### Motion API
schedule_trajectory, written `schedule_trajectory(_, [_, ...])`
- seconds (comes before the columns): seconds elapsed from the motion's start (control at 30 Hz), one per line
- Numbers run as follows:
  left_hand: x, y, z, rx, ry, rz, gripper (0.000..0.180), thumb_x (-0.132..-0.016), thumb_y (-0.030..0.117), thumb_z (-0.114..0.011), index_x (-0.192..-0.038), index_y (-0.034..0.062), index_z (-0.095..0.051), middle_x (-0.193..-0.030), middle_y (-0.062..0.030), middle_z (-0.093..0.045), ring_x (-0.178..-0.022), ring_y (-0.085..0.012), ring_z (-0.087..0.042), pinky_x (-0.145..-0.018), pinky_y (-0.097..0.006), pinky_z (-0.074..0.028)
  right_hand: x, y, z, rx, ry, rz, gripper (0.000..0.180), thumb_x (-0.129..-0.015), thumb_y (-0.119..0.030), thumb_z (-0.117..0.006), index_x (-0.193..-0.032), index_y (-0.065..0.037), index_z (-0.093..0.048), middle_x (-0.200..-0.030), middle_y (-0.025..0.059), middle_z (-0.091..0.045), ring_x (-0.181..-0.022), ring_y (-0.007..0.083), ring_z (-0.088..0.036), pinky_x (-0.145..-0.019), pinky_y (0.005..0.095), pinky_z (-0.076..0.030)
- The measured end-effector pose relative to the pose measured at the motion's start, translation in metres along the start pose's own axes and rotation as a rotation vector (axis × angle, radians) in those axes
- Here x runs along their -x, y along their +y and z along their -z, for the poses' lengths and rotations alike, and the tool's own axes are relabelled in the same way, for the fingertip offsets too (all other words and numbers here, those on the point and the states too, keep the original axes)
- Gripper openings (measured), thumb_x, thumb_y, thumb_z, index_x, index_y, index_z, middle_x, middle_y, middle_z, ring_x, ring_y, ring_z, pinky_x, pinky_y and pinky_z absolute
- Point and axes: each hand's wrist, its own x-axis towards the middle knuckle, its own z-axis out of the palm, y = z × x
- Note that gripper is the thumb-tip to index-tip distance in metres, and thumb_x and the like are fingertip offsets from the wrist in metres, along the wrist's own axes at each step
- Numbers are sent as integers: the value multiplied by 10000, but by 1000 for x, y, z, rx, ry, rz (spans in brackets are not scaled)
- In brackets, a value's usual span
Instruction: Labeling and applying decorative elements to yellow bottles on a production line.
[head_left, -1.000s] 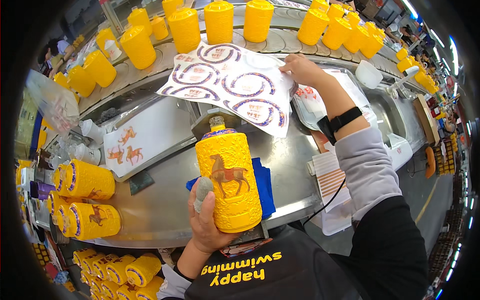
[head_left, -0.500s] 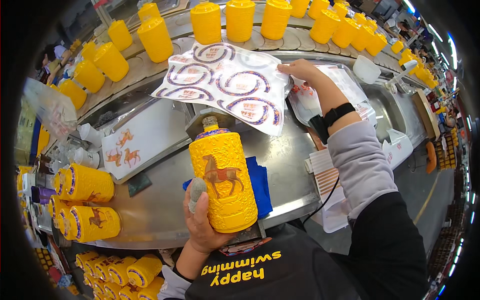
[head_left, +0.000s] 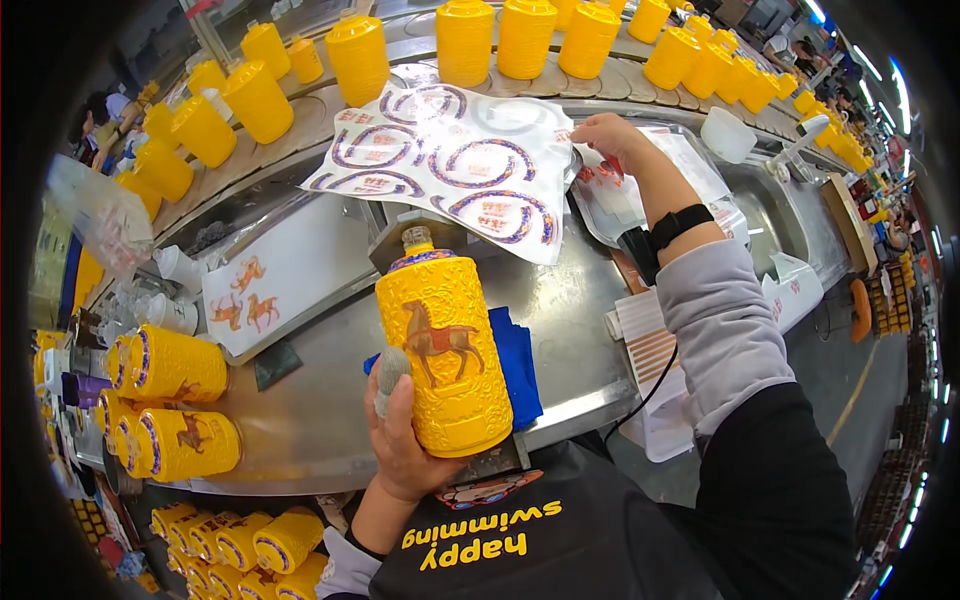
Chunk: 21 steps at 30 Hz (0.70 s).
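Note:
My left hand (head_left: 400, 440) is closed round the lower left side of a yellow embossed bottle (head_left: 445, 355), with a grey cover over one digit. The bottle leans slightly, its clear glass neck pointing away from me. A brown horse decal is on its front and a patterned blue band rings its shoulder. Beyond it lies a white decal sheet (head_left: 420, 150) printed with curved blue-and-red bands and small red prints. My right hand (head_left: 608, 138) pinches at that sheet's right corner; the fingertips are small in view.
Yellow bottles (head_left: 465, 42) line a curved conveyor at the back. Decorated bottles (head_left: 190, 445) lie at left, with more below. A white sheet of horse decals (head_left: 290, 260) rests left of a blue cloth (head_left: 515, 370). A tray (head_left: 600, 205) and a sink (head_left: 765, 215) are at right.
The conveyor bottles have moved to the right. My right hand has shifted slightly right at the sheet's corner. The held bottle has moved a little away from me.

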Motion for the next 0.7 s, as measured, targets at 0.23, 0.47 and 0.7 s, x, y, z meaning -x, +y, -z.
schedule_trajectory(0.23, [0,0,2,11,4,6,994,-750,362,-851,-1454,-48,-282,-1454,-262,-403,-1349,-421,-407,-1124,-494,-302,23,7,10,182,89,19,189,-795,-259,-701,-907,-108,-683,-772,18,-574,-666,162,-487,-619,355,-424])
schedule_trajectory(0.47, [11,-7,-7,15,40,50,991,-691,424,-874,-1404,-25,-352,-1313,-202,-510,-1216,-455,-500,-1093,-572,-337,40,57,18,1111,242,125,321,-802,-258,-684,-1072,-90,-729,-1059,167,-679,-1037,370,-633,-929,469,-509])
schedule_trajectory(0.7, [8,-7,0,31,31,47,996,-700,446,-855,-1410,-40,-354,-1349,-209,-499,-1256,-419,-479,-1118,-577,-279,157,0,-9,419,240,567,233,-834,-258,-700,-915,-40,-706,-1016,150,-653,-962,276,-631,-843,376,-498])
